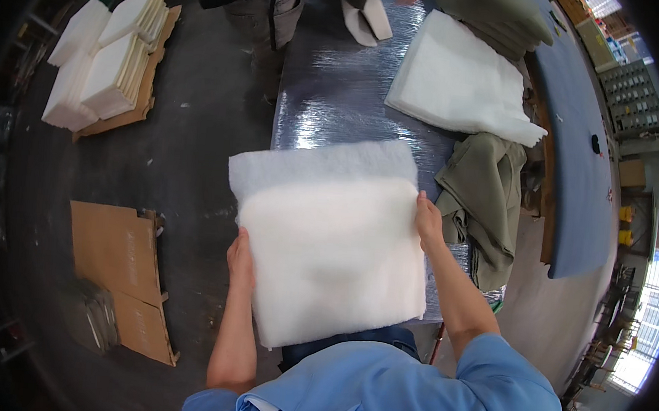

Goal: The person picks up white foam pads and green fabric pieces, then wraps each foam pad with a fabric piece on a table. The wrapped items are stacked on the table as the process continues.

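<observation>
A thick, square white cushion pad (337, 259) is held in front of my body, over the near end of the table. A thinner, translucent sheet of white wadding (325, 162) sticks out past its far edge. My left hand (242, 259) grips the pad's left side, thumb on top and fingers mostly hidden beneath. On the right side, near the far corner, my right hand (429, 222) clasps the edge with its thumb up. Olive-green fabric (486, 205) lies crumpled on the table just right of my right hand.
The table (314, 97) is covered in shiny plastic film. Stacked white wadding (464, 77) and folded green covers (503, 19) lie at its far right. Another person (270, 14) stands at the far side. White pads (111, 56) sit on cardboard at left; flat cardboard (116, 252) lies nearer.
</observation>
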Available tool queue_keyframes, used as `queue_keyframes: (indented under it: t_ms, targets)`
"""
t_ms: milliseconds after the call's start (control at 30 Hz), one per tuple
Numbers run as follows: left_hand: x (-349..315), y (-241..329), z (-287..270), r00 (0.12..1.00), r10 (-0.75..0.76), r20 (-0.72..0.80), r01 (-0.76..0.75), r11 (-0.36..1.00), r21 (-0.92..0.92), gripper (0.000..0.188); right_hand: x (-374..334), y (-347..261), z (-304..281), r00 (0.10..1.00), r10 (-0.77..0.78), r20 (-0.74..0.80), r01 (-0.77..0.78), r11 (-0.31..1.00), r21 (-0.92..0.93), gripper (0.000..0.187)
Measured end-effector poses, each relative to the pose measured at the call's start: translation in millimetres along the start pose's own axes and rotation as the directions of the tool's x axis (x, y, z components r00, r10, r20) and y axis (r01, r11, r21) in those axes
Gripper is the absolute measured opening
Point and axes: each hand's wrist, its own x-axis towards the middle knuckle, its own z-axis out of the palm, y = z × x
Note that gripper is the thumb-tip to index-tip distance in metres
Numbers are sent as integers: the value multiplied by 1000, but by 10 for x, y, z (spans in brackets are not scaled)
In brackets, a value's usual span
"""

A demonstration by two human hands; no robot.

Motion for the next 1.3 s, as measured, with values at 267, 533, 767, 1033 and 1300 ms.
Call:
queue_keyframes:
  t_ms: [267, 533, 767, 1033, 1300]
  targets:
    - [307, 570, 208, 1000, 6, 10, -8, 969, 247, 76, 374, -275, -230, 996, -59, 65, 61, 998, -30, 69]
    - [707, 596, 530, 987, -152, 46, 146, 983, 114, 75, 641, -124, 151, 974, 124, 189, -139, 988, 68, 88]
    - [350, 206, -392, 995, -97, -17, 98, 988, 119, 68, 324, -268, -364, 943, 133, 306, -189, 969, 159, 76]
    - [-319, -224, -148, 983, -183, 21, 184, 983, -21, 67, 58, 429, -318, 874, 158, 460, -318, 901, 295, 71]
    - [-852, -625, -389, 984, -149, 96, 142, 987, 72, 77, -582, 899, -611, 859, 159, 487, -335, 894, 299, 83]
